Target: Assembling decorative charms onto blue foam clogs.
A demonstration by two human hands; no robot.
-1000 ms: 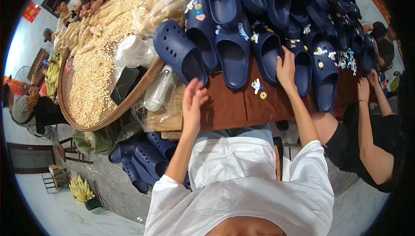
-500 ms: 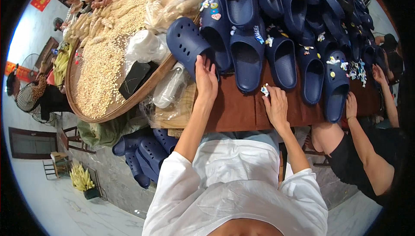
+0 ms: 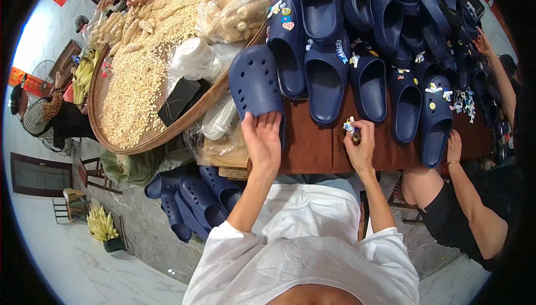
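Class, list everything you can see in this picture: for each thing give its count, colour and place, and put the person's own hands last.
clogs: many, navy, crowded on the table
loose clog: one, navy, holes up, table's left edge
table: one, brown, centre
small charms: a few, multicoloured, at the right fingertips
round basket: one, brown, left, holding pale kernels
spare clogs: several, navy, on the floor
co-worker's hand: one, right, on a clog
left hand: touching the loose clog
right hand: pinching the small charms
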